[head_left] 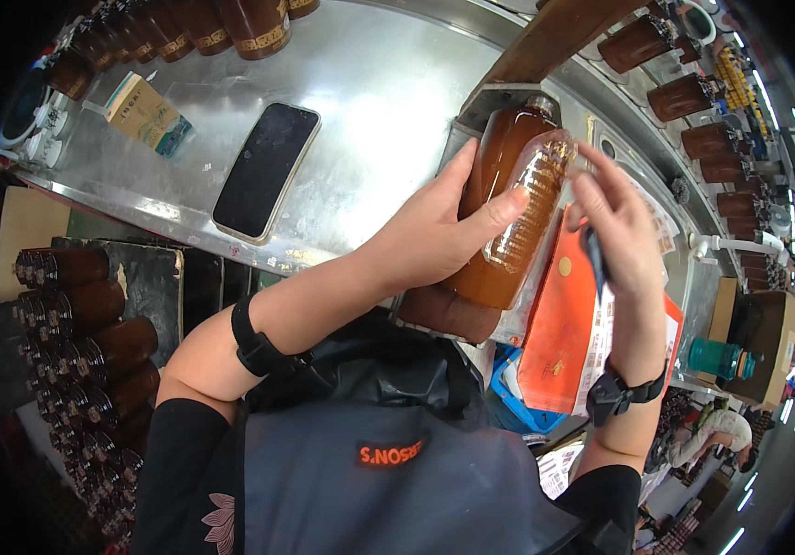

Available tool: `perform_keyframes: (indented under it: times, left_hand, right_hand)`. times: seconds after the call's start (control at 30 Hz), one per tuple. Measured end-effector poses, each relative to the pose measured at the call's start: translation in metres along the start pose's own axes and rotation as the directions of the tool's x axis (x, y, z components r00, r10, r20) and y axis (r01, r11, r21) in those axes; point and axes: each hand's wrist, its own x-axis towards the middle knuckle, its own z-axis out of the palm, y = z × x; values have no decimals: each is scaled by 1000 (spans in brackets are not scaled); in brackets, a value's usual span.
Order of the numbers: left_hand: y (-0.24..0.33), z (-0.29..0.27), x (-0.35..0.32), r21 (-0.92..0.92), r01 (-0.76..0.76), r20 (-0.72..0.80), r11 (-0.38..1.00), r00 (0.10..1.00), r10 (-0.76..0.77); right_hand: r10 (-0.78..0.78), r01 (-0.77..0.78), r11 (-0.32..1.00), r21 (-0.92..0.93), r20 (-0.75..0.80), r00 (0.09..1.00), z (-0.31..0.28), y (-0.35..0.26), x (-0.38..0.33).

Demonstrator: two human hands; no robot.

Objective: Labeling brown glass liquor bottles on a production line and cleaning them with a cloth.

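Amber bottle held up at centre frame, slightly right, tilted with its neck toward the upper right; clasped from the left by the left hand, fingers wrapped round its body and thumb stretched along its front, touching a clear ribbed plastic sleeve lying against the bottle's right side. Right hand just beside, at right of centre, fingers half-curled and pinching a small dark object against the palm, fingertips up near the sleeve's top edge; what the dark object is, cannot tell. Black wristbands on both wrists. Nearest the lower edge, a grey apron with an orange patch over black sleeves. Below and behind the hands, an orange-red flat packet with printed sheets under it, and a blue tray corner peeking out. Lower left, stacked rows of dark brown bottles lying on their sides, caps facing left. Farther up, a shiny metal surface carrying a black phone face up at upper centre-left and a small tan carton to its left. Along the top left edge, more brown bottles with gold bands. Upper right, another row of brown bottles curving down the frame edge, and a teal cup at right.
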Motion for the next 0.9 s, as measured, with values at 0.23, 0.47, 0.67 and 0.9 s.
perform_keyframes:
  times: [0.23,0.47,0.67,0.9]
  left_hand:
    - [-5,-4,1,230,-114,42,967,993,108]
    - [1,-5,4,118,-37,64,992,998,30]
    - [8,-1,39,182,-116,-100,976,986,136]
    - [20,6,54,5,-28,-159,1000,987,28]
  right_hand:
    - [-134,76,900,430,106,985,19,41,-18]
    - [-79,38,915,402,86,993,19,32,-19]
    - [-155,168,943,288,-69,986,10,27,6]
    - [-119,160,922,353,-136,984,12,23,20]
